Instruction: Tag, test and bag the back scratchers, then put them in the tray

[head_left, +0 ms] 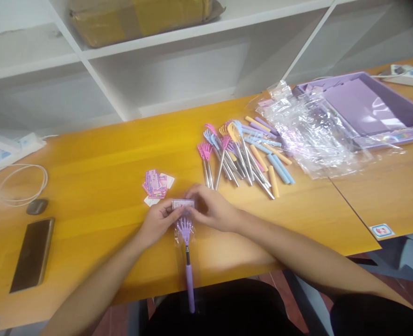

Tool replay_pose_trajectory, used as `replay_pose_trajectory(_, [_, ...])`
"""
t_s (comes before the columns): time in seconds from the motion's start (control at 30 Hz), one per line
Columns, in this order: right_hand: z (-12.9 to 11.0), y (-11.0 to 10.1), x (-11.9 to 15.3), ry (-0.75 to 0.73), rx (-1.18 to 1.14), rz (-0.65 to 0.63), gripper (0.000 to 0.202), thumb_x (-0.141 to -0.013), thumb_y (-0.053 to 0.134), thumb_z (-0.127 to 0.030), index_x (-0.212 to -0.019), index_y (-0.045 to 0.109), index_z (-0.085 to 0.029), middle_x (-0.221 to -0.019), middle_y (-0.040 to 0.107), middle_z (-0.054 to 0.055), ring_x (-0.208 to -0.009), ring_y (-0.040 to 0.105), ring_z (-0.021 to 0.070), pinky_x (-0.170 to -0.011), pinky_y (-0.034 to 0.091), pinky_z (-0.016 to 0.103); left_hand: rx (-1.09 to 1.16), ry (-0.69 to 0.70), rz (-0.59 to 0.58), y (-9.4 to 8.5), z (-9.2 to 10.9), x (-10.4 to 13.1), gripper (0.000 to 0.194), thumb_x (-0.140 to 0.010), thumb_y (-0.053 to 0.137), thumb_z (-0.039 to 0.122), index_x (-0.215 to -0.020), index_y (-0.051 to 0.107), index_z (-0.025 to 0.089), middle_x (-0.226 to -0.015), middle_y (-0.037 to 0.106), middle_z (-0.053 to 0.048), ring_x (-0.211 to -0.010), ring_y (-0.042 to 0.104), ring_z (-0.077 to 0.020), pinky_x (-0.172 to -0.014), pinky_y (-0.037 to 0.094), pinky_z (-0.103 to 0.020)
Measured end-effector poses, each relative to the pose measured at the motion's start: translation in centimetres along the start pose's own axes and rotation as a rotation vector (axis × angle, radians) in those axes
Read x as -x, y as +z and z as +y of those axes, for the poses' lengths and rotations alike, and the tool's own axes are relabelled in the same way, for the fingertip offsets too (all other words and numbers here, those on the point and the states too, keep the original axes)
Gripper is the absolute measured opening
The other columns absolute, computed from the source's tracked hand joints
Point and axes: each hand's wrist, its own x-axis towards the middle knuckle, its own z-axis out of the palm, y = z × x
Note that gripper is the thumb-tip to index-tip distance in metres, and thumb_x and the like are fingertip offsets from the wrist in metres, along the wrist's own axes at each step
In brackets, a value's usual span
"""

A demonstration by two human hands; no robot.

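Note:
Both hands are at a small printed card (183,203) at the top of a clear plastic bag. My left hand (157,221) pinches the card's left side between thumb and fingers. My right hand (215,210) is closed at its right side, its thumb along the lower edge. Below the card, a purple back scratcher (189,284) lies inside the bag, its claw end toward my hands and its handle reaching past the table's front edge. Just beyond my left hand is a small pile of pink and purple printed cards (153,183).
Metal-rod back scratchers (239,156) with coloured claws lie in a heap beside loose coloured handle sleeves (280,168). Farther right are clear plastic bags (311,130) and a purple tray (390,135). A phone (33,254) and power strip (12,151) are at left.

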Motion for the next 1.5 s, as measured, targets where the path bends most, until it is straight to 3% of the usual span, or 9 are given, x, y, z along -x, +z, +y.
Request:
replay_pose_trajectory(0.1, [-0.2, 1.0, 0.1, 0.190, -0.098, 0.029, 0.032, -0.098, 0.071, -0.036, -0.123, 0.058, -0.020, -0.106, 0.072, 0.006, -0.076, 0.065, 0.0132, -0.065, 0.055, 0.025, -0.072, 0.024, 0.009, 0.3, 0.1, 0.3, 0.034, -0.098, 0.071, 0.050, -0.096, 0.071, 0.016, -0.079, 0.067, 0.000, -0.069, 0.059, -0.0135, -0.064, 0.045, -0.024])
replay_pose_trajectory(0.23, [-0.4, 1.5, 0.0, 0.184, -0.160, 0.026, 0.022, -0.100, 0.067, -0.032, -0.119, 0.063, -0.020, -0.106, 0.073, 0.005, -0.087, 0.068, 0.0154, -0.074, 0.056, 0.027, -0.144, 0.057, 0.077, 0.4, 0.1, 0.6, 0.029, -0.098, 0.069, 0.045, -0.089, 0.069, 0.017, -0.075, 0.064, 0.001, -0.068, 0.057, -0.0134, -0.063, 0.045, -0.023])
replay_pose_trajectory(0.43, [-0.4, 1.2, -0.1, 0.250, -0.219, 0.000, 0.026, -0.101, 0.067, -0.032, -0.124, 0.062, -0.020, -0.093, 0.071, 0.001, -0.068, 0.063, 0.0120, -0.061, 0.053, 0.024, -0.139, 0.040, 0.069, 0.2, 0.1, 0.5, 0.032, -0.098, 0.069, 0.049, -0.096, 0.072, 0.018, -0.082, 0.071, -0.002, -0.071, 0.062, -0.0164, -0.066, 0.047, -0.026])
replay_pose_trajectory(0.57, [-0.5, 1.0, -0.2, 0.252, -0.219, -0.014, 0.028, -0.098, 0.067, -0.025, -0.125, 0.061, -0.020, -0.088, 0.069, 0.000, -0.068, 0.064, 0.0119, -0.061, 0.053, 0.023, -0.176, 0.032, 0.107, 0.1, 0.0, 0.7, 0.036, -0.096, 0.071, 0.051, -0.082, 0.067, 0.019, -0.069, 0.063, 0.002, -0.061, 0.053, -0.0133, -0.058, 0.039, -0.024])
replay_pose_trajectory(0.87, [-0.4, 0.7, -0.4, 0.347, -0.536, -0.048, 0.029, -0.095, 0.070, -0.027, -0.119, 0.057, -0.019, -0.087, 0.064, -0.003, -0.061, 0.064, 0.0090, -0.054, 0.058, 0.022, -0.154, 0.000, 0.126, 0.0, 0.3, 0.7, 0.038, -0.095, 0.071, 0.056, -0.084, 0.069, 0.019, -0.067, 0.064, 0.001, -0.061, 0.054, -0.0152, -0.059, 0.042, -0.026])
replay_pose_trajectory(1.1, [-0.2, 0.2, -0.5, 0.250, -0.354, 0.006, 0.022, -0.092, 0.068, -0.018, -0.114, 0.064, -0.017, -0.088, 0.064, -0.001, -0.073, 0.060, 0.0097, -0.061, 0.053, 0.022, -0.082, -0.013, 0.101, -0.3, -0.1, 0.8, 0.040, -0.094, 0.072, 0.057, -0.081, 0.065, 0.021, -0.069, 0.066, 0.000, -0.061, 0.057, -0.0164, -0.059, 0.046, -0.027])
replay_pose_trajectory(1.27, [-0.2, -0.2, -0.6, 0.274, -0.380, -0.035, 0.027, -0.092, 0.067, -0.020, -0.119, 0.063, -0.017, -0.092, 0.067, 0.001, -0.074, 0.062, 0.0099, -0.062, 0.052, 0.022, -0.059, 0.000, 0.101, -0.4, 0.1, 0.8, 0.040, -0.094, 0.072, 0.058, -0.082, 0.068, 0.020, -0.072, 0.070, -0.002, -0.065, 0.062, -0.0184, -0.060, 0.051, -0.029])
replay_pose_trajectory(1.5, [0.3, -0.2, -0.6, 0.270, -0.406, -0.038, 0.032, -0.094, 0.065, -0.023, -0.126, 0.061, -0.016, -0.090, 0.065, 0.000, -0.071, 0.061, 0.0093, -0.062, 0.051, 0.022, -0.022, 0.004, 0.023, -0.2, 0.5, 0.7, 0.042, -0.101, 0.062, 0.059, -0.098, 0.071, 0.018, -0.089, 0.077, -0.006, -0.079, 0.074, -0.0224, -0.075, 0.060, -0.033])
